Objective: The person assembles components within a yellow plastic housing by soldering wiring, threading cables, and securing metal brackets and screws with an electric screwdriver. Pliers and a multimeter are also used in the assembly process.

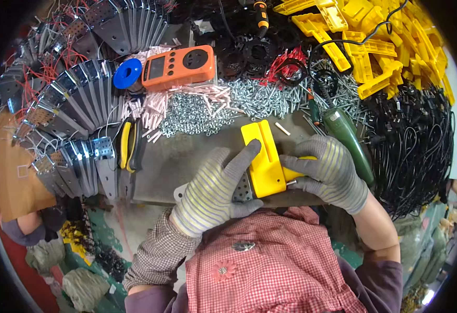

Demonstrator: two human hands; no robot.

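Observation:
My left hand (210, 190), in a grey glove with yellow stripes, is closed on a yellow plastic housing (265, 161). Its fingers also rest against a grey perforated metal plate (243, 188) beside the housing. From the right, my gloved right hand (333, 169) meets the housing, its fingers bent around a yellow projecting part (297, 166). A small metal screw (291, 182) shows at the right hand's fingertips, close to the housing's lower right edge. The palm side of the right hand is hidden.
Yellow-handled pliers (129, 143) and stacked metal plates (82, 99) lie left. An orange multimeter (179, 68) and blue spool (127, 73) stand behind loose nuts (197, 115) and screws (270, 96). A green power screwdriver (348, 143), black cables (413, 146) and yellow housings (380, 41) fill the right.

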